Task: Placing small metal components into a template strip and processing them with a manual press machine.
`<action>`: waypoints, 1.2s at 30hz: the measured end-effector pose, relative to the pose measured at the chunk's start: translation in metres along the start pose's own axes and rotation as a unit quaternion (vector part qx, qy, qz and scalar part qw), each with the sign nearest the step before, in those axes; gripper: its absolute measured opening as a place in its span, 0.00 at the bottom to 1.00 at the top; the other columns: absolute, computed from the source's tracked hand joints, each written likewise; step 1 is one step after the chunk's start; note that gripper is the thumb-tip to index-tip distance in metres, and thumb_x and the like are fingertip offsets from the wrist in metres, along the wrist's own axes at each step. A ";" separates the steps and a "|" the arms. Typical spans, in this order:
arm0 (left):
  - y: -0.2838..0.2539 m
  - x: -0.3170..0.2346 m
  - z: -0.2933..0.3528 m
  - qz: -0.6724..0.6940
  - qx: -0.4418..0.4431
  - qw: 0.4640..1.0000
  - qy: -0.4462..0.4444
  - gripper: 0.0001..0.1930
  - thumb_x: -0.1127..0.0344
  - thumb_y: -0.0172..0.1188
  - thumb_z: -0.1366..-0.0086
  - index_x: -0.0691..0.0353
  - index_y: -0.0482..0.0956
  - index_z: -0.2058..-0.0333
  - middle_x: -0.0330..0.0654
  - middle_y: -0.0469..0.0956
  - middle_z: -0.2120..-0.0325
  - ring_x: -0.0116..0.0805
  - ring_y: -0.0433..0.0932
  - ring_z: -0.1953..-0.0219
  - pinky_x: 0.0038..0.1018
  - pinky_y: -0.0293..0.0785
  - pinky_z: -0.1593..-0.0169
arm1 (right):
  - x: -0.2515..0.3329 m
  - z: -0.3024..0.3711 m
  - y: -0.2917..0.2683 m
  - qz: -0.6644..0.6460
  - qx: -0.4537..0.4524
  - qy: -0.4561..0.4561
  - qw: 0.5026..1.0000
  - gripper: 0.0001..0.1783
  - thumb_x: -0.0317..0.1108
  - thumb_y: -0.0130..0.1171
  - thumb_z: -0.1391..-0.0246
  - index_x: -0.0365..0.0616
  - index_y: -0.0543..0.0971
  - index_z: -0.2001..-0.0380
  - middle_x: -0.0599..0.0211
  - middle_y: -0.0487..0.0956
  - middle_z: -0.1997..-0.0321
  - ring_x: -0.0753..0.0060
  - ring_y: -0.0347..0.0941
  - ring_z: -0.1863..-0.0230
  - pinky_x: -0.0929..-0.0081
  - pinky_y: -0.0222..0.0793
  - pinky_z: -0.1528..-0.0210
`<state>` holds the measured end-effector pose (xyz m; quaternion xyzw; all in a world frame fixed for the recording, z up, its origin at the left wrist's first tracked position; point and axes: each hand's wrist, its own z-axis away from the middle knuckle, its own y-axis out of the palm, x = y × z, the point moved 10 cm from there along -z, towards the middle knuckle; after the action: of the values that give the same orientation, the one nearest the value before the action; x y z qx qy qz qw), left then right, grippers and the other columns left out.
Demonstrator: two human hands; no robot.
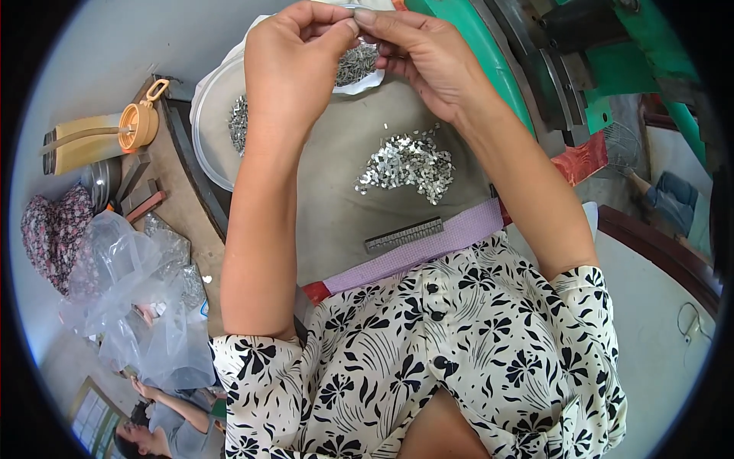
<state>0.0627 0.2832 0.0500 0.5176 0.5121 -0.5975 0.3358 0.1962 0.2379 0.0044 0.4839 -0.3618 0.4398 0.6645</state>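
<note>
At the far edge my left hand (pixel 287 65) and my right hand (pixel 432 57) meet fingertip to fingertip. Both are closed in a pinch on something small, mostly hidden by the fingers. Just beyond them shows a thin pale edge. Below the hands, a white container (pixel 368 84) holds many thin grey metal pins (pixel 355 65). Small shiny metal flakes (pixel 413 164) lie in a loose pile on the grey-brown work surface (pixel 329 199). Partly behind my left forearm is a heap of small grey metal pieces (pixel 238 126).
Near my body lie a dark slotted metal bar (pixel 404 234) and a purple cloth strip (pixel 420 251). Green machinery (pixel 489 53) stands at the right. Leftward are a yellow tumbler (pixel 88 141) with a straw, a clear plastic bag (pixel 145 291) and floral cloth (pixel 53 229). Other people (pixel 172 428) appear farther off.
</note>
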 end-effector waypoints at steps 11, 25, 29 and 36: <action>-0.001 -0.001 0.005 0.066 0.023 0.997 -0.018 0.10 0.72 0.62 0.34 0.74 0.82 0.58 0.46 0.85 0.66 0.30 0.84 0.63 0.21 0.80 0.54 | 0.006 -0.012 -0.004 0.096 -0.039 -0.072 0.992 0.15 0.43 0.68 0.43 0.41 0.87 0.64 0.72 0.83 0.70 0.85 0.72 0.73 0.80 0.68 0.71; -0.012 -0.053 0.070 -0.203 -0.045 0.958 0.198 0.10 0.73 0.65 0.40 0.66 0.83 0.59 0.47 0.84 0.68 0.38 0.83 0.70 0.29 0.78 0.63 | 0.020 -0.014 -0.014 0.398 -0.007 -0.139 0.907 0.11 0.36 0.65 0.43 0.39 0.86 0.67 0.71 0.78 0.80 0.80 0.67 0.78 0.73 0.63 0.74; -0.019 -0.035 0.122 -0.156 -0.022 0.977 0.144 0.11 0.80 0.66 0.44 0.66 0.83 0.61 0.45 0.82 0.70 0.37 0.82 0.69 0.27 0.76 0.62 | 0.026 0.018 -0.002 0.367 0.016 -0.140 0.919 0.17 0.45 0.70 0.49 0.43 0.87 0.64 0.65 0.82 0.73 0.80 0.75 0.71 0.77 0.70 0.67; -0.007 0.028 0.198 -0.133 0.050 0.990 -0.012 0.14 0.78 0.68 0.45 0.66 0.83 0.59 0.47 0.81 0.67 0.43 0.81 0.65 0.30 0.77 0.60 | -0.004 0.123 0.020 0.490 0.101 -0.257 0.827 0.08 0.27 0.70 0.55 0.44 0.84 0.68 0.67 0.76 0.68 0.63 0.72 0.63 0.68 0.68 0.64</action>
<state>-0.0056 0.0983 0.0127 0.4537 0.5421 -0.6677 0.2333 0.1693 0.1213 0.0410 0.4031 -0.6625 0.6014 0.1922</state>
